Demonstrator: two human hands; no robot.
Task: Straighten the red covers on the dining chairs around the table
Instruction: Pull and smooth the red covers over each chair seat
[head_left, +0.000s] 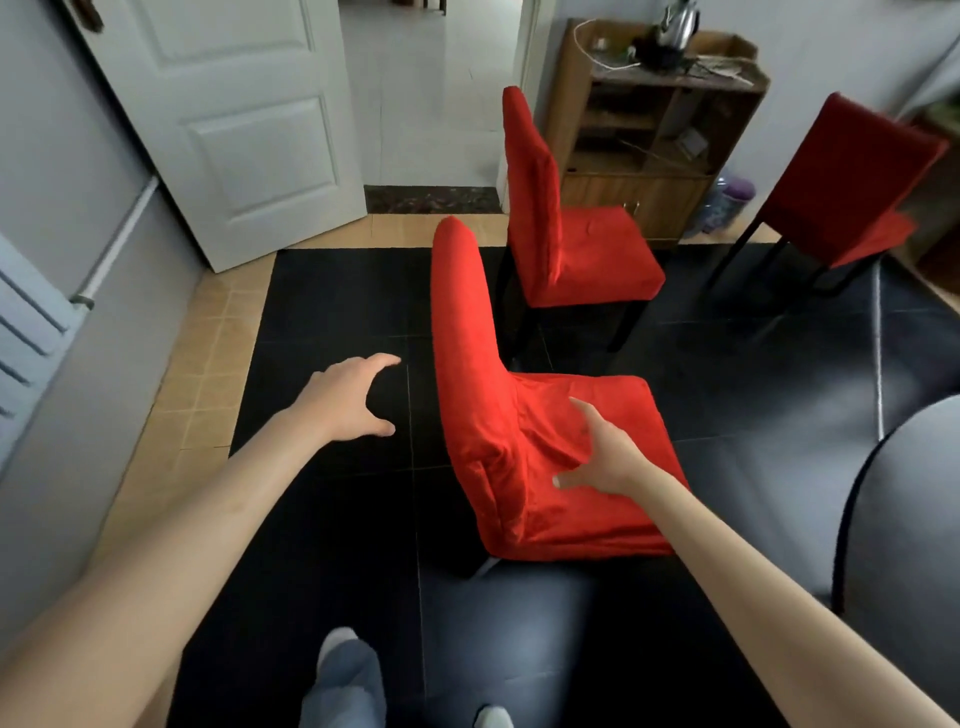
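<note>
you're starting on the nearest chair's red cover (519, 431), bunched where back meets seat: your right hand (602, 457) hovers open-fingered over that fold, left hand (348, 400) spread empty left of the backrest, so next grasp and tug the fabric flat.

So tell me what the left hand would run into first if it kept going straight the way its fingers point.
Probably the tall backrest of the nearest red fabric-covered chair. The open left hand points right toward it with only dark floor between them, though depth is hard to judge.
</note>
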